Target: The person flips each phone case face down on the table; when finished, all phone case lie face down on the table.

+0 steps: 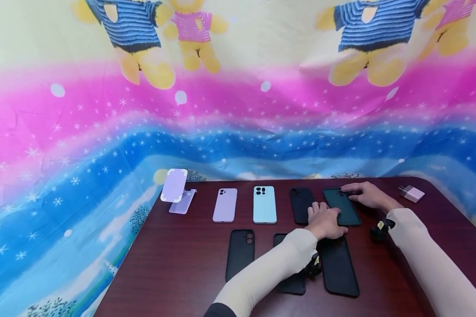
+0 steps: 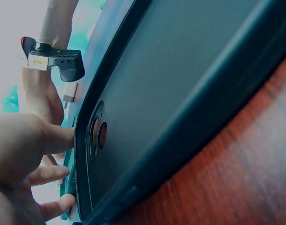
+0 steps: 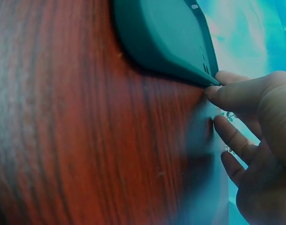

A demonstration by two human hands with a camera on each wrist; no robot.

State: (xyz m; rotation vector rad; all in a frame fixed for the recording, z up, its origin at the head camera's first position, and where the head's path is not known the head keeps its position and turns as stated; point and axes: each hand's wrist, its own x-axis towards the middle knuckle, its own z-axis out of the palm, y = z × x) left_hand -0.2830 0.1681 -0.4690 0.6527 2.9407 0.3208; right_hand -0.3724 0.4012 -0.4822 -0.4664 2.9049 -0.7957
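Note:
A dark green phone case [image 1: 346,206] lies open side up at the back right of the table. My right hand [image 1: 368,195] pinches its far corner, and in the right wrist view the thumb [image 3: 236,93] and index finger meet at that rim. My left hand [image 1: 326,221] spreads its fingers over the table between the green case's near end, a black phone case [image 1: 300,212] on the left and a larger black phone case [image 1: 338,268] in front. In the left wrist view its thumb [image 2: 58,137] reaches to the end of this larger case, beside the camera cutout.
Left along the back row are a light blue phone case [image 1: 264,205], a lilac phone case [image 1: 224,205] and a lilac phone stand [image 1: 182,201]. Two more black cases [image 1: 239,251] lie in front, one partly under the left sleeve. A charger plug [image 1: 412,193] sits far right.

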